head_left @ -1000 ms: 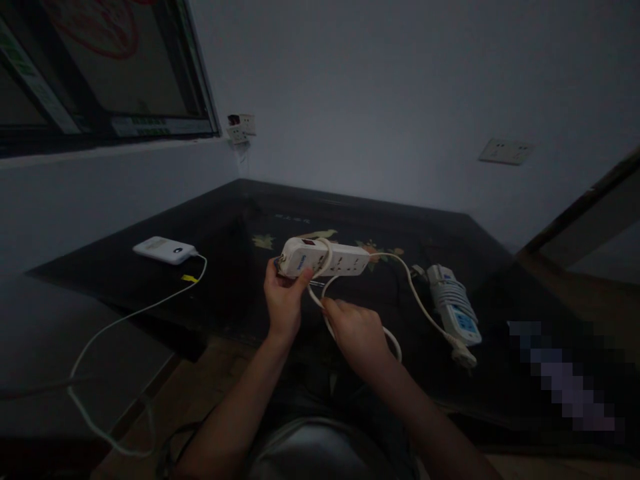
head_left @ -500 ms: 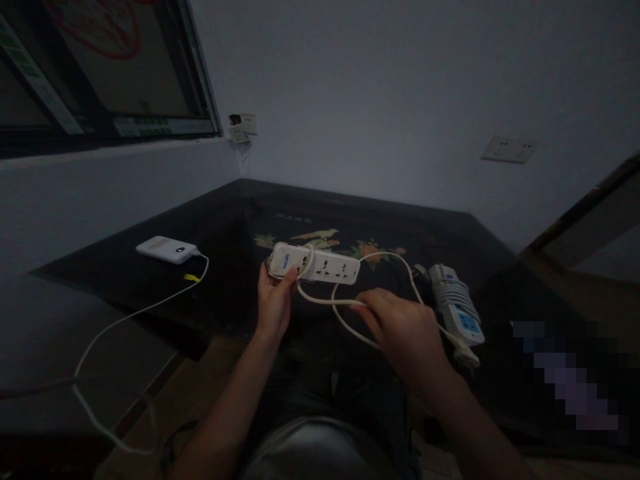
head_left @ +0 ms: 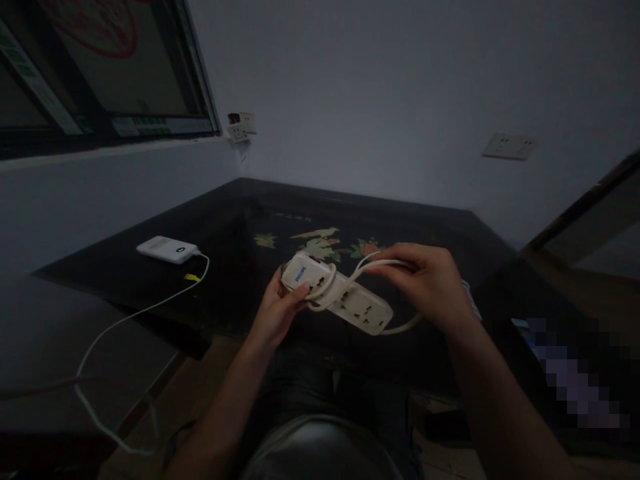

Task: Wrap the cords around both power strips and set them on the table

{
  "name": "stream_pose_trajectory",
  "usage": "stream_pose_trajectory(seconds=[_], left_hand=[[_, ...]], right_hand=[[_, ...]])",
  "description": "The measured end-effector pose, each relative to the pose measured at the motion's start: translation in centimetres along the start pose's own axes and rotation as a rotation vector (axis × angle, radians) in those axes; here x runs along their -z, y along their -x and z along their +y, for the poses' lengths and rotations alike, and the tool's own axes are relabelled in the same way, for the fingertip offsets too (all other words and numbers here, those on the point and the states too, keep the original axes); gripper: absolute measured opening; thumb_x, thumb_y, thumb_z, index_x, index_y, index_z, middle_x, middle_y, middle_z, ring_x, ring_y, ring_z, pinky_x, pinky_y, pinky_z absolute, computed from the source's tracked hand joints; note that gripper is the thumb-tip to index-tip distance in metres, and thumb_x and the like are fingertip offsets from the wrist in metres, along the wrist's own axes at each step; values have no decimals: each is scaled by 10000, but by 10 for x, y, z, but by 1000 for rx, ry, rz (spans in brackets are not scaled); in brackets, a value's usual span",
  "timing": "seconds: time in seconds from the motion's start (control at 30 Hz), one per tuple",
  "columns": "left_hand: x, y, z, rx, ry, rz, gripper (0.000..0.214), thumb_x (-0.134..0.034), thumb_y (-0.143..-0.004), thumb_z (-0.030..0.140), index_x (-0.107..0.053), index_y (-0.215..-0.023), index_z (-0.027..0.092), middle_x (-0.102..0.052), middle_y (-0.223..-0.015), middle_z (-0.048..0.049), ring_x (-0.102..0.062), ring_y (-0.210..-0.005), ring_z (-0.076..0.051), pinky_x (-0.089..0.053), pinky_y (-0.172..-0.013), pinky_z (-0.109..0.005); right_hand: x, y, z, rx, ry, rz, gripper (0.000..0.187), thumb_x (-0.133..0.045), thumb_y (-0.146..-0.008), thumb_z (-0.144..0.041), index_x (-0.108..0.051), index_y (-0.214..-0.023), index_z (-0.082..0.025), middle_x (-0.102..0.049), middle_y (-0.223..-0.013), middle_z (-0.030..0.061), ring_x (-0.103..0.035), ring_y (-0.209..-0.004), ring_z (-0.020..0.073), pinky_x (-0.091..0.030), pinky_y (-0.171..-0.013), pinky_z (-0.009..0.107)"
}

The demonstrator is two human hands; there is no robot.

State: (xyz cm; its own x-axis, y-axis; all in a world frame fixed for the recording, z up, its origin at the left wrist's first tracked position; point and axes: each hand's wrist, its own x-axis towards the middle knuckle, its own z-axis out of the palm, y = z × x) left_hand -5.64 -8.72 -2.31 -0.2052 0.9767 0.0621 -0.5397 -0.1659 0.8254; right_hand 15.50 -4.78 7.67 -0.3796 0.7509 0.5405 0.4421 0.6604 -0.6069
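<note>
The right hand, pinching the cord, has risen right of frame centre; the strand now slants across the power strip, mid-frame in the left hand's grasp; another turn seems under way.

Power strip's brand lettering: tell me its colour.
Blue lettering on the pale power strip, seen in the head view.

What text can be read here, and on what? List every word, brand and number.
"PHILIPS": on the power strip in the left hand.
Too blurred to read: pale writing on the table, green marks on the window.
Too small: any print on the white box and yellow tag.
</note>
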Motion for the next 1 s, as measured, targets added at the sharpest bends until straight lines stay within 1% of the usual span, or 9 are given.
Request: stream_pose_trajectory(seconds=[0.1,0.23,0.37,0.43,0.5,0.67,0.73,0.87,1.0], left_hand=[[-1,6,2,-15,-49,-40,467,-825,-608,207,-599,-1016,189,-662,-936,-21,-635,-801,-149,-555,-660,-226],[0,13,7,-30,-77,-89,429,-831,-595,191,-631,-974,177,-665,-897,-17,-624,-790,-136,-528,-691,-201],[0,17,11,96,5,-161,451,-836,-574,226,-649,-983,188,-672,-877,-35,-627,-738,-159,-520,-620,-220],[-1,19,10,143,38,-186,470,-832,-577,233,-646,-1007,197,-675,-890,-41,-633,-738,-170,-522,-612,-232],[-2,20,8,155,37,-192,475,-831,-578,224,-642,-1012,198,-678,-894,-40,-638,-744,-171,-522,-618,-233],[-4,20,4,111,-10,-154,441,-844,-560,169,-652,-957,173,-685,-886,-37,-636,-765,-154,-515,-675,-219],[-5,21,3,109,-2,-160,441,-845,-557,162,-654,-954,172,-685,-889,-35,-636,-767,-149,-515,-686,-216],[-7,24,0,164,53,-204,466,-845,-573,189,-647,-995,185,-688,-884,-33,-638,-754,-145,-521,-667,-210],[-8,27,-2,174,63,-174,467,-849,-569,190,-645,-989,181,-686,-895,-39,-642,-760,-152,-530,-662,-217]], right_hand=[[4,-3,4,-31,-59,-20,131,-707,-750,-306,-753,-781,-187,-745,-815,50,-683,-755,199,-511,-679,291],[10,-4,11,-48,-116,-90,151,-720,-738,-336,-751,-772,-192,-743,-807,44,-679,-765,197,-505,-690,291],[10,-3,17,-99,-184,-116,158,-722,-722,-356,-742,-722,-199,-734,-756,29,-667,-734,189,-492,-667,282],[7,-2,18,-132,-210,-105,157,-719,-710,-355,-734,-686,-201,-723,-716,22,-662,-716,187,-488,-652,279],[4,-1,21,-163,-226,-81,139,-717,-697,-337,-729,-663,-203,-717,-694,18,-656,-700,182,-485,-646,279],[-7,-5,27,-216,-342,-1,94,-750,-652,-292,-735,-675,-202,-724,-708,22,-650,-697,173,-481,-666,288],[-11,-7,28,-219,-376,21,91,-761,-639,-283,-738,-679,-205,-719,-698,18,-641,-683,163,-472,-655,282],[-19,-12,25,-243,-453,27,102,-766,-614,-279,-732,-667,-198,-707,-680,16,-622,-660,154,-458,-627,279],[-31,-15,25,-306,-524,32,140,-764,-583,-297,-721,-665,-193,-697,-676,17,-604,-647,151,-464,-630,292]])
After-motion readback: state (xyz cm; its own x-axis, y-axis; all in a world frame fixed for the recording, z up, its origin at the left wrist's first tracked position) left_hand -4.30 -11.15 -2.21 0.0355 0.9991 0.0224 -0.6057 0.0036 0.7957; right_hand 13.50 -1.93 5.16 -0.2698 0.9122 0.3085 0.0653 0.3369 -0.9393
